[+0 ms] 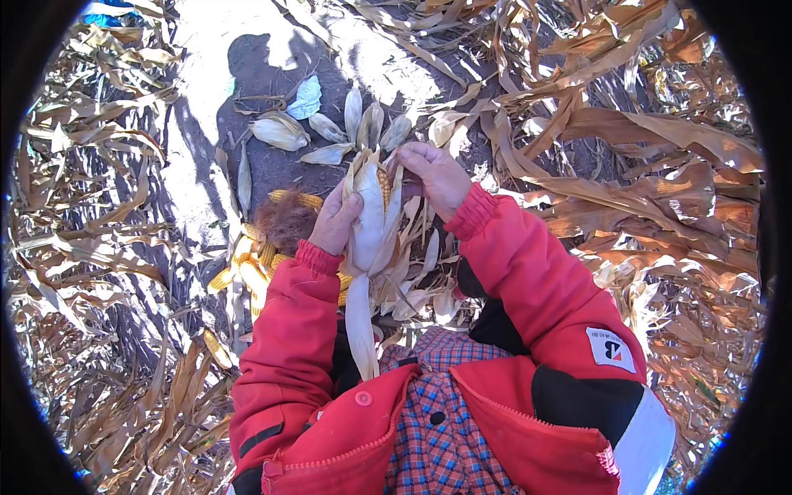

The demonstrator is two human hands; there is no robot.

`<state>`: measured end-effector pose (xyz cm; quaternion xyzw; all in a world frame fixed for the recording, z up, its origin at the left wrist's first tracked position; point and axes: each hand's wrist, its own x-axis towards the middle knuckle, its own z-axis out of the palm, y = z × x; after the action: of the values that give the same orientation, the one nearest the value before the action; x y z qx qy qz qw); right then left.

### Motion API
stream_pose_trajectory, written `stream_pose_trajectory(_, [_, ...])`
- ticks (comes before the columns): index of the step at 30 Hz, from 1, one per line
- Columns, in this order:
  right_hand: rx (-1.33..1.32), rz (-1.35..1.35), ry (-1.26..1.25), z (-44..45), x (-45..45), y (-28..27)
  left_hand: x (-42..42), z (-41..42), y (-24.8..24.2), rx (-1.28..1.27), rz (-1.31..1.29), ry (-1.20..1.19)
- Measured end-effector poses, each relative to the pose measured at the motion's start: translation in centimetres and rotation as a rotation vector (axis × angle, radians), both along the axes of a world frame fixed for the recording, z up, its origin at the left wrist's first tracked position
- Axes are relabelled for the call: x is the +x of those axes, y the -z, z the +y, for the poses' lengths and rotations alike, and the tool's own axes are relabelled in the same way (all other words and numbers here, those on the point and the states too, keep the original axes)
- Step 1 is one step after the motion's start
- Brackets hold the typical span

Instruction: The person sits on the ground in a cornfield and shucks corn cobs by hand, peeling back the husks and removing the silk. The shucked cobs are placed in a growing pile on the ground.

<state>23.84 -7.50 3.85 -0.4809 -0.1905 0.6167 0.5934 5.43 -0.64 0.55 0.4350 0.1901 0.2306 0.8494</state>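
Observation:
An ear of corn (pixel 369 213) in pale dry husk is held upright before me, tip away from my body. My left hand (pixel 337 216) grips it along its left side, thumb on the husk. At its upper right, my right hand (pixel 435 175) pinches a husk leaf (pixel 394 197) pulled partly away. Through that gap a strip of yellow kernels (pixel 384 189) shows. One long husk leaf (pixel 360 328) hangs down toward my lap. Beside my left wrist lie husked yellow cobs (pixel 257 272) in a pile, with a brown tuft of corn silk (pixel 284 218) on top.
Several unhusked ears (pixel 280 131) lie on the bare soil ahead, near a crumpled pale scrap (pixel 306 98). Dry corn stalks and leaves (pixel 649 136) crowd the right side. Loose husks (pixel 427 272) lie below my right hand. A single cob (pixel 216 348) rests at lower left.

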Motion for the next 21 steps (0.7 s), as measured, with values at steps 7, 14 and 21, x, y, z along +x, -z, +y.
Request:
stream_pose_trajectory(7, [-0.047,-0.061,-0.04,0.1,-0.3,0.4,0.4,-0.1,-0.3,0.022,0.071,-0.06])
stream_pose_trajectory(14, [0.052,-0.589,-0.169,-0.6,-2.1,0.4,1.0,-0.2,-0.2,0.148,0.143,-0.073])
stream_pose_trajectory(21, [0.095,-0.432,-0.067,-0.4,-2.5,1.4,0.7,-0.5,-0.3,0.074,0.133,-0.108])
